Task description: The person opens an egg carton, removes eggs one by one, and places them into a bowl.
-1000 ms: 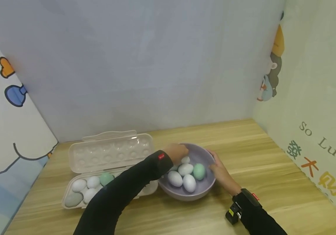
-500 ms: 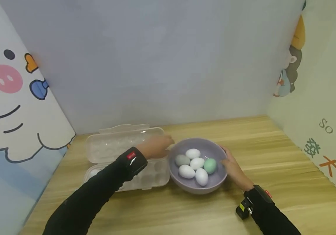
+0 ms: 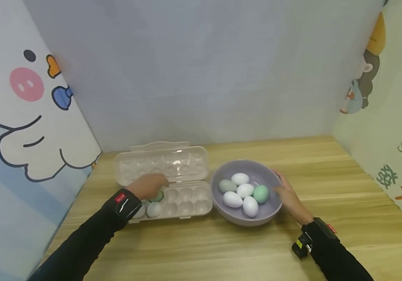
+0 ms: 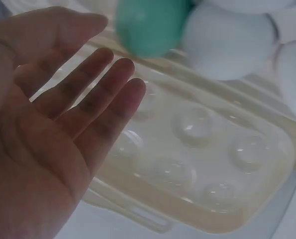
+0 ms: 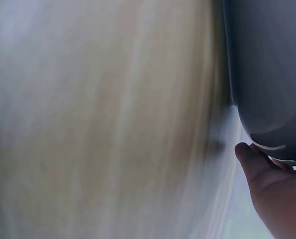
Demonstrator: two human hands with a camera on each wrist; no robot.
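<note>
My left hand (image 3: 149, 186) hovers over the left half of an open plastic egg carton (image 3: 193, 215), close to a green egg (image 4: 150, 25) and the white eggs (image 4: 232, 42) beside it. Its fingers are extended and nothing lies in the palm. On the right stands a purple bowl (image 3: 218, 210) holding a grey egg (image 3: 227, 186), a green egg (image 3: 261, 194) and several white eggs (image 3: 250, 206). My right hand (image 3: 290, 197) grips the bowl's right rim, thumb at the rim and fingers on the outside; the right wrist view catches it against the bowl's side.
Behind the egg tray lies the carton's clear lid (image 3: 162, 166), folded back flat. Bare cups show in the carton's right half, right beside the bowl. A wood-grain table (image 3: 201, 249) meets a pale back wall (image 3: 194, 78) and printed side panels.
My left hand has left the bowl and moved left to the carton's egg-filled end. The right hand stays on the bowl's rim. The head view has swung left.
</note>
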